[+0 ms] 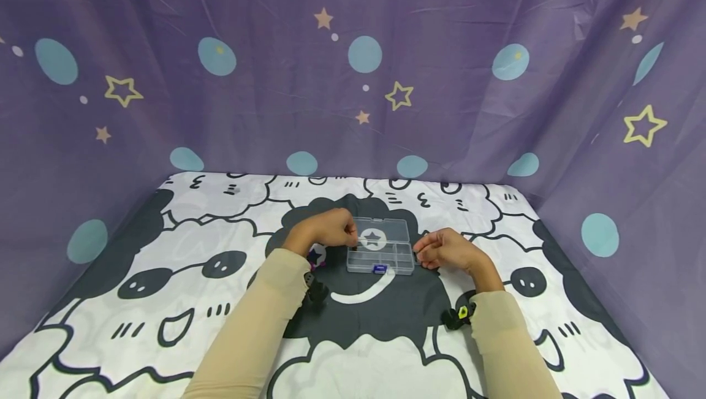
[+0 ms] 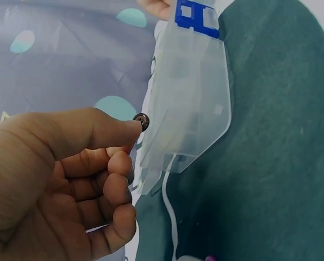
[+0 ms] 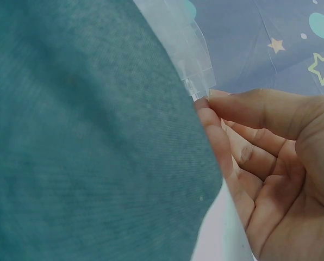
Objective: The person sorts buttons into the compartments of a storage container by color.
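Clear box (image 1: 363, 269), long axis crosswise, latch (image 1: 380, 269) toward person; button (image 2: 143, 120) in pinching left hand (image 1: 329, 227); right hand (image 1: 449, 249), grip unclear

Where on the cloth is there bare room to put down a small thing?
The cloth is bare in front of the box, between the sleeves; outside each sleeve; and behind the box, up to the curtain. It is crowded beside the box: left hand with button, and something pink, on the left; right hand on the right.
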Tool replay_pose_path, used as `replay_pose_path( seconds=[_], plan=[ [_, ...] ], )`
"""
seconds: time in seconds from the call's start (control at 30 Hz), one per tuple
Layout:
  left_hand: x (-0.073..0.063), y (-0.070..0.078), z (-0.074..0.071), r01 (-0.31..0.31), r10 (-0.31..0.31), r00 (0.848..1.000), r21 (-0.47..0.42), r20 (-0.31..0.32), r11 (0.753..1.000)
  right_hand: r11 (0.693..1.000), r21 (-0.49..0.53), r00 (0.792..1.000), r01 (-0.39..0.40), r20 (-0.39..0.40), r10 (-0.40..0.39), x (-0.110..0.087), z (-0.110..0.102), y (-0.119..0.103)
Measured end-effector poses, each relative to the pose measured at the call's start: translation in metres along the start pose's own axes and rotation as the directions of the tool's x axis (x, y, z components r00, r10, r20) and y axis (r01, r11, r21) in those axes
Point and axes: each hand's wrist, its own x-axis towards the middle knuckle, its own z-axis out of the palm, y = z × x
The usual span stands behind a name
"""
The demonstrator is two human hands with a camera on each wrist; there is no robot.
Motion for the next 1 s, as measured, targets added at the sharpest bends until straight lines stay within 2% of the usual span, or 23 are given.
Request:
replay_pose_path(
  seconds=[0.2, 0.5, 1.0],
  plan=[
    [0.003, 0.002, 0.005, 0.037, -0.037, 0.999, -0.005, -0.027, 0.999, 1.000, 0.006, 1.000, -0.003, -0.005, 0.003, 0.001, 0.002, 0.000],
    [0.003, 0.001, 0.003, 0.031, -0.031, 0.999, 0.006, -0.040, 1.000, 1.000, 0.002, 1.000, -0.004, -0.006, 0.004, 0.001, 0.002, 0.001],
    [-0.014, -0.012, -0.005, 0.013, -0.015, 0.999, -0.032, -0.050, 0.999, 1.000, -0.002, 1.000, -0.013, -0.010, 0.013, -0.001, 0.003, -0.002]
  ],
)
